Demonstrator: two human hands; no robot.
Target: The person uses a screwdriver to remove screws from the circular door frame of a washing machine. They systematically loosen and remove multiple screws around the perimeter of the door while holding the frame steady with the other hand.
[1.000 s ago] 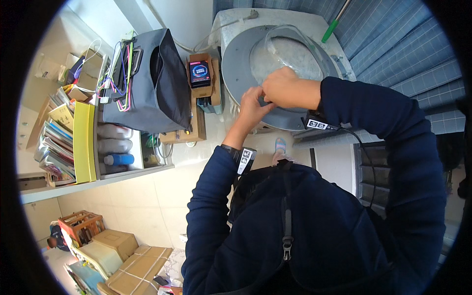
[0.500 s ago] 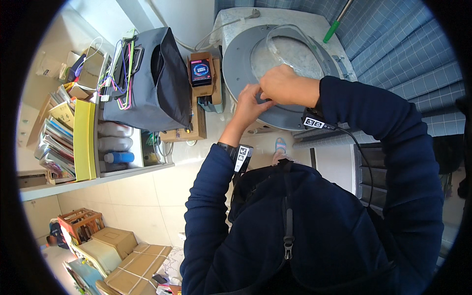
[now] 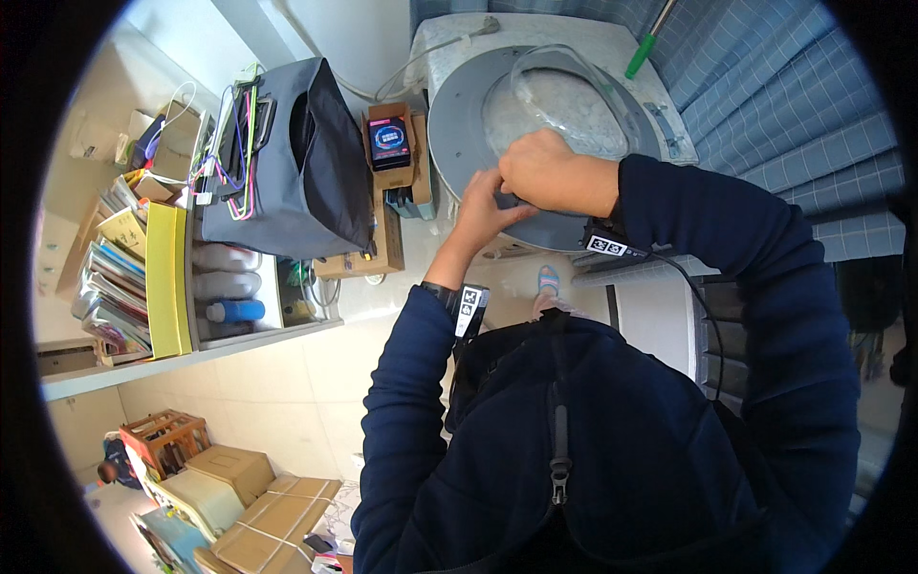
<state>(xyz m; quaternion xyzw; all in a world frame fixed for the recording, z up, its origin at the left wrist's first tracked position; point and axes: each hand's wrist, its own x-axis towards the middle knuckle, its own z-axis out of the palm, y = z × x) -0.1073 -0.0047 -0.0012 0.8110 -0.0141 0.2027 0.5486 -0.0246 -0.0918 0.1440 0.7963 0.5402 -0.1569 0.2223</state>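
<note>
A washing machine (image 3: 459, 53) with a round grey lid (image 3: 459, 124) and a clear domed window (image 3: 564, 96) stands in front of me. Both my hands meet at the lid's near rim. My right hand (image 3: 540, 172) is curled into a fist over the rim. My left hand (image 3: 478, 215) comes up from below, its fingertips pinching a small dark part (image 3: 505, 199) that shows between the two hands. What the part is I cannot tell. Both arms wear dark blue sleeves, with tagged bands at the wrists.
Left of the machine sit a grey open bag (image 3: 287, 163) with coloured cables and cardboard boxes (image 3: 392, 163). A shelf (image 3: 172, 287) holds books, a yellow folder and bottles. A green-handled tool (image 3: 643, 53) leans on the blue tiled wall (image 3: 784, 105). More boxes (image 3: 258, 517) lie below.
Both hands stay at the lid's near rim. My left fingers have closed in slightly toward the right fist; otherwise nothing has visibly moved.
</note>
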